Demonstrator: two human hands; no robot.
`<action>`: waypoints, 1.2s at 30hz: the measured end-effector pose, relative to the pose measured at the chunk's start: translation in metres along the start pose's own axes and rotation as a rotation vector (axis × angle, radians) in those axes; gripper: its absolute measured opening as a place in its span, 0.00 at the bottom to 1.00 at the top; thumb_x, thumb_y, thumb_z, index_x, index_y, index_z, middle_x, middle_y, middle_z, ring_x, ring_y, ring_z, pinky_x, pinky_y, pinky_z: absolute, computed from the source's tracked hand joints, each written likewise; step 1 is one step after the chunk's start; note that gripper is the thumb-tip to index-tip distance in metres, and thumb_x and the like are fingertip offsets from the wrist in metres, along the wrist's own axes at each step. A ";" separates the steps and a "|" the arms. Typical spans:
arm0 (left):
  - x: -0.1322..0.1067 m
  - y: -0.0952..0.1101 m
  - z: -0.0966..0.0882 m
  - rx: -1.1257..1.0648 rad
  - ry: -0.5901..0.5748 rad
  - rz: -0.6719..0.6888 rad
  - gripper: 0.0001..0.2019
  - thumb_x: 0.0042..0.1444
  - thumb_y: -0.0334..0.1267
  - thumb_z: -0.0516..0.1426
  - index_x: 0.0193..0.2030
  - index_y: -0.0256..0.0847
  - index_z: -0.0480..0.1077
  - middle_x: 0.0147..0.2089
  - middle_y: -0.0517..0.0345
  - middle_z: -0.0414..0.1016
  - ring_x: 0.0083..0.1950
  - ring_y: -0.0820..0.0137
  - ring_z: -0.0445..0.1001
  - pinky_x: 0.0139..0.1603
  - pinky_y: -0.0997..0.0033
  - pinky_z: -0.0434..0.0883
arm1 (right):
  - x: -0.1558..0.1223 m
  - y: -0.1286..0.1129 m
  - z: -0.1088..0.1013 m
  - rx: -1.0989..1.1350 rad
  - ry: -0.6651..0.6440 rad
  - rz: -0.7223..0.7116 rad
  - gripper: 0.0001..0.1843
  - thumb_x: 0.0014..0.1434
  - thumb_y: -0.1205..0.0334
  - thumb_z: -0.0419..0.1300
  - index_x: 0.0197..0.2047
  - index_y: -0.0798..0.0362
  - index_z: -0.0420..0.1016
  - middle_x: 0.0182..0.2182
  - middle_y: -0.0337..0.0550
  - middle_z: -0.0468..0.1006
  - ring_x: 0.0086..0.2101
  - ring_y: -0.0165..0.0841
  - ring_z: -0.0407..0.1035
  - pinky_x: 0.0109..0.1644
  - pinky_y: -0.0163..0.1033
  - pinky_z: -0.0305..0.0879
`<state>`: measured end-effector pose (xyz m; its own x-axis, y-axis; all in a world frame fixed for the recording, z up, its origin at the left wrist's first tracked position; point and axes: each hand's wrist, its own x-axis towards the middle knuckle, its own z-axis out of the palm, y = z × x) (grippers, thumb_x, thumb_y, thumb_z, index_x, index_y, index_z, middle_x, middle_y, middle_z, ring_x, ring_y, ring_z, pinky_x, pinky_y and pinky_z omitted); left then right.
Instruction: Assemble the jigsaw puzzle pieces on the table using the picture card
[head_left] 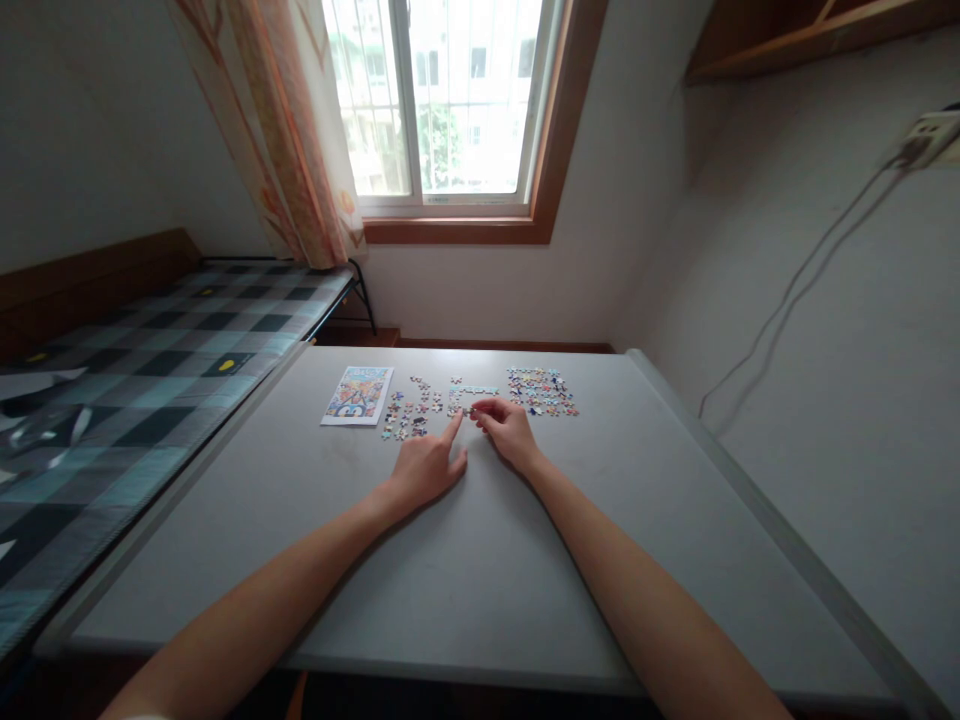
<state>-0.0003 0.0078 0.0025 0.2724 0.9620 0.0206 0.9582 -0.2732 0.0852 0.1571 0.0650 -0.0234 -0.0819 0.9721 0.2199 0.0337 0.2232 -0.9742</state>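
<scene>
My right hand (504, 428) pinches a small jigsaw piece (470, 411) between thumb and fingertips, low over the table. Beside it, my left hand (429, 466) rests with the index finger stretched out to the lower left corner of a partly joined jigsaw frame (474, 390). The left thumb stands apart from the fingers, and nothing is in that hand. Joined pieces run along the frame's top and left side. Whether the pinched piece touches the frame I cannot tell.
Loose jigsaw pieces (405, 412) lie left of the frame, and a larger group of pieces (541, 390) lies to its right. A printed picture sheet (358, 396) is at the left on the grey table (480, 580). A checked bed (172, 350) adjoins the table's left side.
</scene>
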 end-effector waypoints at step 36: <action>0.000 0.004 0.001 0.041 0.014 -0.026 0.26 0.61 0.49 0.43 0.64 0.44 0.55 0.36 0.48 0.78 0.37 0.60 0.76 0.37 0.65 0.68 | -0.001 0.008 -0.001 -0.236 -0.050 -0.121 0.08 0.52 0.64 0.57 0.33 0.55 0.76 0.28 0.43 0.79 0.28 0.31 0.72 0.36 0.37 0.68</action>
<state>0.0035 0.0066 0.0014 0.2468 0.9685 0.0333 0.9677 -0.2481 0.0451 0.1583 0.0654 -0.0314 -0.1483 0.9339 0.3253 0.2511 0.3537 -0.9010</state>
